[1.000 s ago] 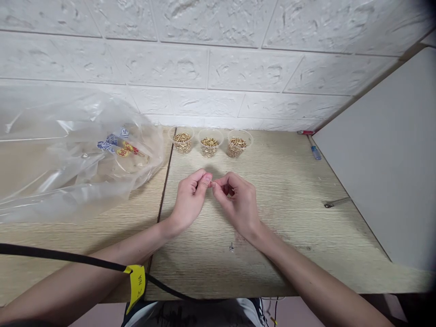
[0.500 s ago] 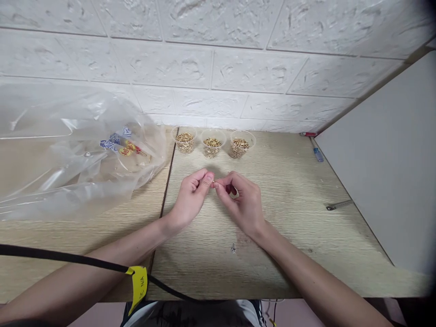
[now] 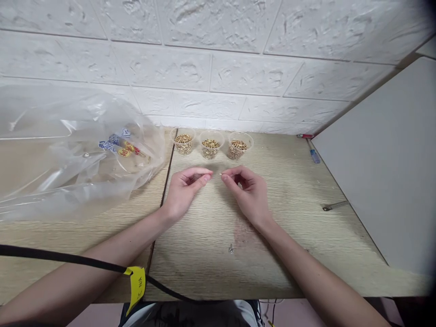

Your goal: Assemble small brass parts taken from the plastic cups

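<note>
Plastic bag lies far left on the table. Left hand has pulled away from the right: fingertips pinched together, whether on a part I can't tell. Right hand pinches a tiny brass pin, tip pointing left. A second ago both hands met on it, so they've now separated. Three cups of brass parts sit just behind. Stray screw lies nearer the table edge.

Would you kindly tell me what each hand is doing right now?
Left hand: fingers pinched together; what they hold cannot be told.
Right hand: pinched shut on a small brass pin at its fingertips.
</note>
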Demonstrator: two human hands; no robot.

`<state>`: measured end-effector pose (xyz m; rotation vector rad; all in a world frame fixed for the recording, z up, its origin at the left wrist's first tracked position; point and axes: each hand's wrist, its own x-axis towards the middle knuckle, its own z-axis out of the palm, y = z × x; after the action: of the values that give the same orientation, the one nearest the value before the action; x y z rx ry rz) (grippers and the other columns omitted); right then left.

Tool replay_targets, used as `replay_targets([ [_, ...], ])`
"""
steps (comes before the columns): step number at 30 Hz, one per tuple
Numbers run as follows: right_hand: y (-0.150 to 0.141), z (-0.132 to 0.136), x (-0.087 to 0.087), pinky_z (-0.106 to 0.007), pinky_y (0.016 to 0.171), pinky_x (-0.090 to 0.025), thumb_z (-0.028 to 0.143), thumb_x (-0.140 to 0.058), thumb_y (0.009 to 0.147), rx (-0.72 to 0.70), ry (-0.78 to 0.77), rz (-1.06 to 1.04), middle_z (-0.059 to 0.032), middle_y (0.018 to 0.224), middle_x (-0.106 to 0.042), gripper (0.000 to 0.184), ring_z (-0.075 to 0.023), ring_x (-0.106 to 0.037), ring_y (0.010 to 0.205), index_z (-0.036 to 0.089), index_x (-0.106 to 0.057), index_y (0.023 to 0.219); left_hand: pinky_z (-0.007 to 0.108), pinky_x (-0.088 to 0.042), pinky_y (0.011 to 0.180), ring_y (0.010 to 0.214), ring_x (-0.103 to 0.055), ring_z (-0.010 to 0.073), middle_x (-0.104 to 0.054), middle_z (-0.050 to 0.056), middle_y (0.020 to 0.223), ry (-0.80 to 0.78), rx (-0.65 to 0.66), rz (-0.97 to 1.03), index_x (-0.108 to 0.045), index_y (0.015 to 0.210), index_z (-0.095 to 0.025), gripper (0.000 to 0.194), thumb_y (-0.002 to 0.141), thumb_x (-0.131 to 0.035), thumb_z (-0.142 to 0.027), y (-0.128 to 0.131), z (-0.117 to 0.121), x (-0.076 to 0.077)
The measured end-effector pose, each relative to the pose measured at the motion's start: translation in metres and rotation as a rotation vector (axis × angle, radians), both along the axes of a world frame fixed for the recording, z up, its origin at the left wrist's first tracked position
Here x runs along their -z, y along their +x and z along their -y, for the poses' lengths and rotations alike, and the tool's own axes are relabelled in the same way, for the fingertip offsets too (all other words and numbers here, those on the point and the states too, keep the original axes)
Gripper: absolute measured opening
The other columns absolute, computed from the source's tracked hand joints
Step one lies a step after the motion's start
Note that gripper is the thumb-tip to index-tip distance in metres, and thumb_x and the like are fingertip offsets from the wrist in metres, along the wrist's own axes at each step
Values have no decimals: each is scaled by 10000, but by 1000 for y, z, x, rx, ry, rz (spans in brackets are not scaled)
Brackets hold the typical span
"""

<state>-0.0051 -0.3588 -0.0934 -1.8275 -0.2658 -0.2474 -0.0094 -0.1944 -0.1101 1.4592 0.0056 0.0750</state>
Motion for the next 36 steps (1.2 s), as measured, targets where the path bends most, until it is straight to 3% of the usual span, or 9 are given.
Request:
replay_targets([
  [12, -1, -2, 4, -259, 598, -451, 187, -661, 817, -87, -40, 49, -8, 718, -633, 38, -119, -552, 640, 175, -696, 812, 233, -502, 752, 757, -599, 107, -672, 29, 819, -11, 42, 60, -665, 901, -157, 238, 708, -766, -253, 0, 1, -1],
  [17, -3, -2, 6, -257, 600, -464, 139, -625, 852, -111, -123, 239, -15, 751, -622, 95, -120, -562, 660, 188, -704, 873, 220, -505, 747, 765, -597, 100, -642, 17, 828, 55, 85, 127, -621, 937, -158, 239, 728, -732, -188, -3, 4, -4],
  [24, -5, -1, 8, -281, 654, -497, 146, -544, 919, -184, -331, 525, -58, 844, -601, 149, -152, -581, 770, 185, -687, 935, 219, -495, 757, 818, -620, 112, -644, 24, 895, 109, 191, 141, -569, 1119, -184, 356, 776, -656, -142, -5, 4, 4],
  [30, -3, 1, 8, -287, 651, -475, 187, -526, 938, -206, -422, 464, -58, 828, -554, 144, -157, -532, 758, 175, -668, 921, 216, -475, 746, 783, -602, 102, -617, 6, 853, 74, 242, 127, -517, 1117, -192, 356, 791, -654, -156, -4, 2, 4],
  [36, -3, 3, 5, -300, 684, -484, 203, -496, 957, -232, -420, 458, -74, 867, -614, 160, -165, -562, 790, 175, -652, 934, 223, -457, 749, 768, -570, 98, -583, -17, 820, 17, 244, 124, -459, 1068, -206, 378, 774, -693, -175, 0, -1, 4],
])
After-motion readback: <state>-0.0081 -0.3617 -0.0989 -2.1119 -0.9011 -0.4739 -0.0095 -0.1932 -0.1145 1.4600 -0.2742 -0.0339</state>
